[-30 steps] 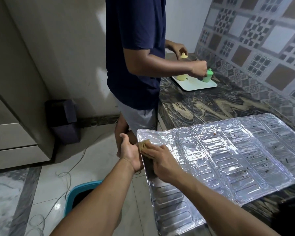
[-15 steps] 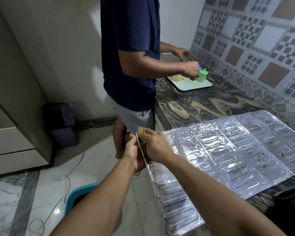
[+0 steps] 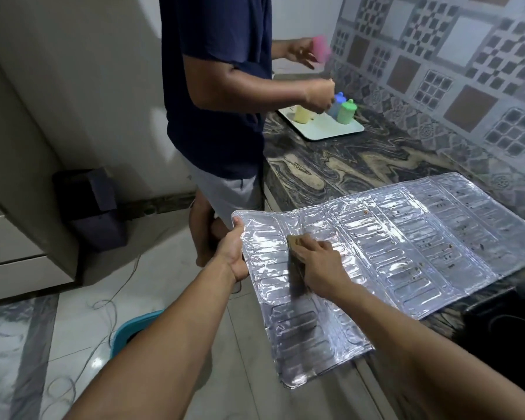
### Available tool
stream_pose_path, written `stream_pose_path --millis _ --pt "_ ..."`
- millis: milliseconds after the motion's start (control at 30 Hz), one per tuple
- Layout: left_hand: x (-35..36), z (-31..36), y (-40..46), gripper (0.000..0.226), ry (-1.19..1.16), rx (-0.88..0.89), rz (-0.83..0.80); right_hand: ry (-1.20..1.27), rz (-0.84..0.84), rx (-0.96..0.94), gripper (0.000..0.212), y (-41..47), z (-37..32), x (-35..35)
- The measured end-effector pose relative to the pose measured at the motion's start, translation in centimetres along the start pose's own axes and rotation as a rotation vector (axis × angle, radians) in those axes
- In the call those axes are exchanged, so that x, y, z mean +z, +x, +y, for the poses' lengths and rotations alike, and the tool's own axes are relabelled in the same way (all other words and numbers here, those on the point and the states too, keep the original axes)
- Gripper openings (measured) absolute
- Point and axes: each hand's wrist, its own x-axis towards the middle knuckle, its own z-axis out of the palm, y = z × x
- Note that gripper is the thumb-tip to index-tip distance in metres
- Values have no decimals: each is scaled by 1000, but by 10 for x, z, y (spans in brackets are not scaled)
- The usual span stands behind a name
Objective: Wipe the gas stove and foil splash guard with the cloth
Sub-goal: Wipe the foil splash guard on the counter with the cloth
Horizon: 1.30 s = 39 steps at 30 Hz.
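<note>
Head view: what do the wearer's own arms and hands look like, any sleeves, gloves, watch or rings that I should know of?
Both forearms come in bare from the bottom edge: no sleeve shows on either. The left hand and the right hand wear no gloves. No watch, band or ring is visible on either wrist or on the fingers that show. No cables or markings on the arms.

foil splash guard: silver embossed sheet, lying unfolded flat, speckled with brown spots toward its far end, its near end hanging past the table edge.
cloth: small brownish pad, sitting on the guard's near panel, mostly hidden.
</note>
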Motion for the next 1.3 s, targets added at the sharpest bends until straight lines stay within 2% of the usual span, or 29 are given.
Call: stream_pose_path --millis 100,167,233,333,367,467,533,600,667,700,800,867,900,967,1067,1167,1300 --pt "5 0 3 87 -17 -23 -16 213 32 -175 59 -37 -27 6" --pt "6 1 7 87 -21 -24 -14 266 113 -301 57 -65 -38 7" --pt "5 3 10 82 -3 -14 5 235 103 -381 54 -88 -38 9" --pt "2 6 16 82 3 -20 -52 18 -2 -361 55 -102 -13 9" --pt "-1 7 19 82 12 -20 -52 -54 -2 -322 58 -103 -1 8" --pt "-9 13 25 76 72 -1 -3 -116 126 -116 40 -100 39 1" --pt "-15 20 33 64 144 38 126 -63 216 40 34 -96 62 -9" --pt "-17 23 35 51 234 80 272 73 305 190 48 -92 80 -20" --pt "-17 25 37 49 396 112 438 301 304 375 62 -90 94 -30" --pt "-17 25 40 56 496 129 513 423 296 485 62 -90 98 -37" --pt "-5 17 42 94 816 284 679 626 434 752 49 -84 106 -56" --pt "11 5 36 109 1105 334 753 742 490 822 38 -81 108 -69" --pt "21 -2 31 109 1284 333 754 802 492 824 36 -79 109 -73" --pt "37 -21 32 91 1601 403 608 879 468 831 35 -78 113 -75" --pt "61 -60 36 66 1816 508 202 1035 495 808 33 -79 117 -74" --pt "81 -99 36 77 1935 502 -3 1225 537 793 31 -79 122 -81" --pt "91 -123 43 96 1998 392 -56 1479 444 755 30 -81 126 -104"
